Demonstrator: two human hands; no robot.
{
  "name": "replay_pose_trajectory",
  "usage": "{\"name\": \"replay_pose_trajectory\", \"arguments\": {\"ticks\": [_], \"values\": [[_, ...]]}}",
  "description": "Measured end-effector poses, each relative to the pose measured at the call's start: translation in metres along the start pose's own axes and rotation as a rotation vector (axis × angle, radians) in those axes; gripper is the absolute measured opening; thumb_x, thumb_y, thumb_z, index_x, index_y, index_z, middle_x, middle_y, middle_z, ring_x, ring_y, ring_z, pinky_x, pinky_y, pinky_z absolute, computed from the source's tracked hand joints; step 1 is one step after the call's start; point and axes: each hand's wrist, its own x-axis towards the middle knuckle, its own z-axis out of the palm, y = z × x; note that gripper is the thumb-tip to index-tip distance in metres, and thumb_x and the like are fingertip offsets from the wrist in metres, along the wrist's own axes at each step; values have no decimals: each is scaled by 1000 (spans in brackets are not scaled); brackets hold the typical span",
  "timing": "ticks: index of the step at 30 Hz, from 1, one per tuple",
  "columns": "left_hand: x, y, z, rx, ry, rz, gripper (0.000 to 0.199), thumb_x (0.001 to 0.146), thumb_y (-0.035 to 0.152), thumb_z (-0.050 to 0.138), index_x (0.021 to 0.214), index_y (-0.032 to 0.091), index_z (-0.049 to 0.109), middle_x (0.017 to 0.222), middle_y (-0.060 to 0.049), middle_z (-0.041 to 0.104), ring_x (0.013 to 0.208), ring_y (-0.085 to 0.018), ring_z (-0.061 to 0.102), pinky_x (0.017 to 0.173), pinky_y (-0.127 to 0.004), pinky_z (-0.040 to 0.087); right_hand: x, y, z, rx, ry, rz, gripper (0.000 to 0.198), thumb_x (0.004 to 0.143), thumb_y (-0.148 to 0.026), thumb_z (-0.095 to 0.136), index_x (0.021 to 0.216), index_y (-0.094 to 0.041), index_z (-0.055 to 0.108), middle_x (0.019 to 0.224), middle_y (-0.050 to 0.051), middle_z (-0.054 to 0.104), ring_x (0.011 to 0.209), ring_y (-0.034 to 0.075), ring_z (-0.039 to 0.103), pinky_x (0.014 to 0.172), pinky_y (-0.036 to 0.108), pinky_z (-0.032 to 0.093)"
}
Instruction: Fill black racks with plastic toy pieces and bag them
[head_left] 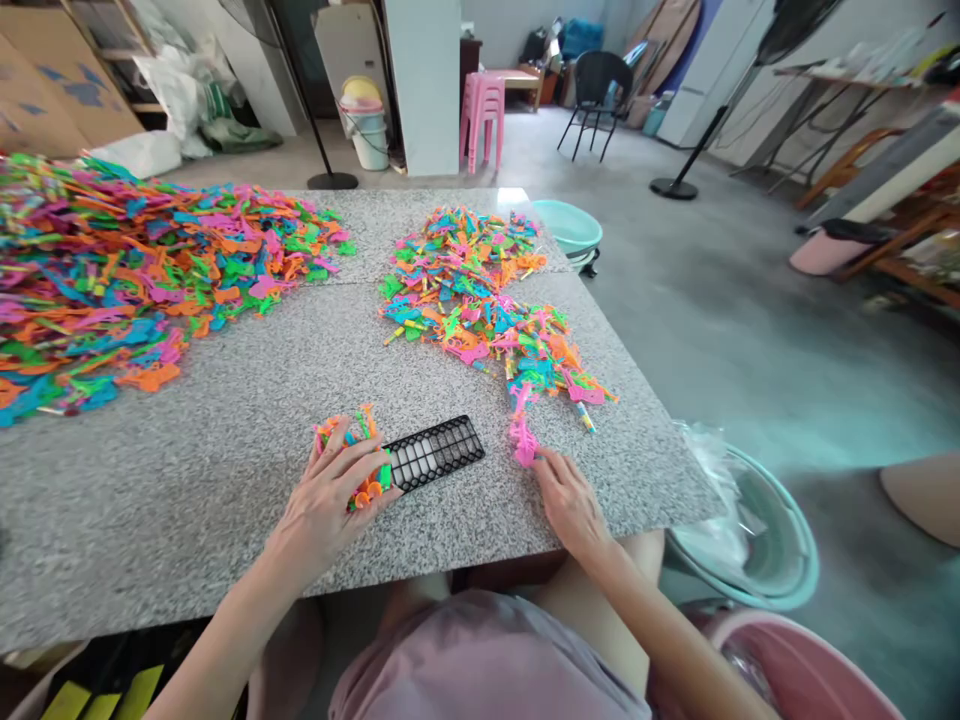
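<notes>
My left hand [322, 500] curls over a bunch of small orange, green and pink plastic toy pieces [367, 492], pressing them at the left end of a black grid tray [439, 452]. Much of that bunch is hidden under the fingers. The tray's right part shows bare slots and lies tilted on the speckled stone table. With thumb and fingers closed, my right hand [570, 497] grips a pink plastic toy [523, 440] by its near end, to the right of the tray. Just beyond it spreads a pile of mixed toy pieces and striped little tubes [480, 290].
A larger heap of bright plastic toys [135, 270] covers the far left of the table [300, 370]. Off the right edge stand a green basin with clear plastic bags [780, 540] and a pink tub [795, 650]. A turquoise basin [570, 225] is beyond the far right corner.
</notes>
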Motion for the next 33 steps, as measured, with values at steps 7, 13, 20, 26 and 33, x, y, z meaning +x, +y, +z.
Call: {"name": "replay_pose_trajectory", "arguments": {"ticks": [7, 13, 20, 26, 33], "values": [[-1, 1, -8, -15, -92, -29, 31, 92, 45, 58, 113, 23, 63, 131, -8, 62, 144, -34, 30, 113, -57, 34, -2, 32, -18, -61, -160, 294, 22, 85, -5, 40, 83, -19, 57, 89, 14, 64, 83, 26, 63, 74, 37, 49], [1, 3, -10, -26, -90, -23, 29, 92, 44, 58, 111, 24, 65, 128, -7, 64, 143, -34, 31, 113, -61, 32, 17, 4, -33, 646, -198, 314, 14, 91, -27, 45, 103, -21, 48, 85, 7, 70, 69, 20, 67, 63, 31, 50], [1, 4, -10, -28, -69, -14, 26, 91, 42, 59, 110, 24, 64, 127, -8, 64, 143, -34, 32, 113, -60, 33, 118, -112, 29, 1036, -172, 178, 20, 74, -12, 60, 91, -19, 53, 88, 2, 70, 80, 15, 68, 72, 25, 51], [2, 6, -9, -20, -59, 1, 24, 92, 39, 59, 111, 24, 62, 126, -8, 63, 144, -35, 28, 113, -61, 32, 153, -133, 50, 758, -288, -188, 18, 81, -10, 59, 98, -15, 58, 98, 9, 69, 91, 18, 66, 81, 26, 49], [2, 9, -10, 27, -28, 17, 25, 92, 35, 59, 115, 22, 60, 127, -10, 62, 145, -33, 27, 115, -57, 30, 167, -143, 21, 372, -517, -262, 30, 89, -15, 51, 118, -9, 53, 94, 15, 71, 87, 26, 68, 74, 33, 51]]}}
